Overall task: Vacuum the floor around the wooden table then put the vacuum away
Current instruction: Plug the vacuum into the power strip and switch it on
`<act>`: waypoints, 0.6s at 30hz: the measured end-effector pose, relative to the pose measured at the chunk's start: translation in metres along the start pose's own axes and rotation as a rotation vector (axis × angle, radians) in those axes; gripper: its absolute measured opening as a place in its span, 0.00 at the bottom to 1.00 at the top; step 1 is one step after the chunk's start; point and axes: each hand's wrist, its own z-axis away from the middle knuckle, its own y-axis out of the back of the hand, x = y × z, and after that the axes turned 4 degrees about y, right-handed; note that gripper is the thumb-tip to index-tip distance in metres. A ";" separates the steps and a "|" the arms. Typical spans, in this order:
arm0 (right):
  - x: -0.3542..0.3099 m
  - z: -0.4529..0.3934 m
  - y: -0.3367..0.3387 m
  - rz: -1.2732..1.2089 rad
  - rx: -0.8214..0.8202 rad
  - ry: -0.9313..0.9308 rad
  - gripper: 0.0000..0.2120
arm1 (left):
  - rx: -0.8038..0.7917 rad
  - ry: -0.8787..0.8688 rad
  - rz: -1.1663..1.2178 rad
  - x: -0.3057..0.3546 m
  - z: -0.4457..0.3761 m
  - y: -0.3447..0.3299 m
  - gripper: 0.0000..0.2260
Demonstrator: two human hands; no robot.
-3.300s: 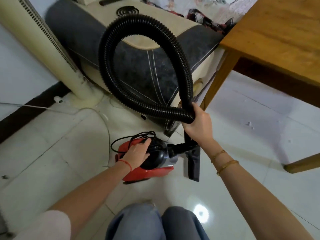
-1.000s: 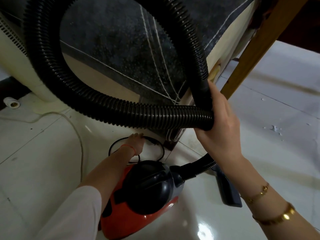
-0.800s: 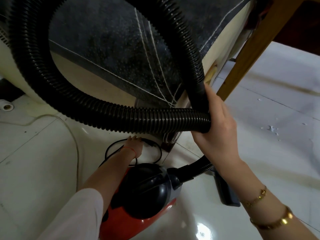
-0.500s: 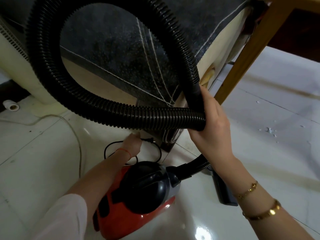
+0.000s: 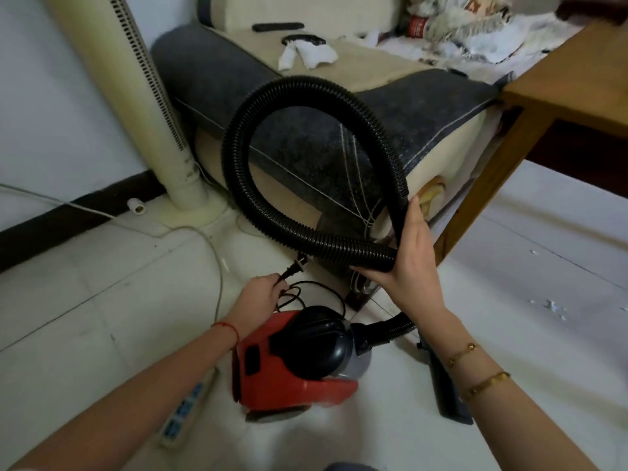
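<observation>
2 bare arms reach down over a pale tiled floor (image 5: 85, 300). Far left, a cream tower fan (image 5: 136, 96) stands by the wall, a white cord trailing from its base, and a white power strip (image 5: 185, 413) lies under the left forearm. The left hand (image 5: 260, 297) has its fingers (image 5: 277, 283) pinched round the black plug (image 5: 292, 268) of the vacuum's coiled cord. Just right of it, the red and black vacuum (image 5: 292, 362) sits on the floor before a grey and cream sofa (image 5: 306, 137). Its ribbed black hose (image 5: 306, 158) loops up, both ends gathered in the right hand (image 5: 407, 263), fingers clenched round them. The nozzle (image 5: 445, 389) lies beside that forearm. Far right stands the wooden desk (image 5: 577, 83), its leg beside the sofa.
</observation>
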 end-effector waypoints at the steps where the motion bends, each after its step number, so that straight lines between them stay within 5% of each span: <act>1: -0.006 0.001 0.002 0.042 0.000 0.024 0.59 | -0.004 0.034 0.021 0.001 0.013 0.006 0.12; 8: -0.053 0.008 0.013 0.175 -0.028 0.251 0.54 | 0.108 0.098 0.165 0.004 0.082 0.041 0.12; 13: -0.106 0.016 -0.002 -0.036 0.148 0.679 0.13 | 0.222 0.161 0.272 0.001 0.119 0.057 0.12; 15: -0.135 0.023 -0.017 -0.147 0.001 0.691 0.08 | 0.254 0.172 0.294 0.000 0.130 0.063 0.11; 18: -0.173 0.034 -0.050 -0.324 -0.335 0.391 0.13 | 0.260 0.183 0.285 -0.004 0.144 0.072 0.12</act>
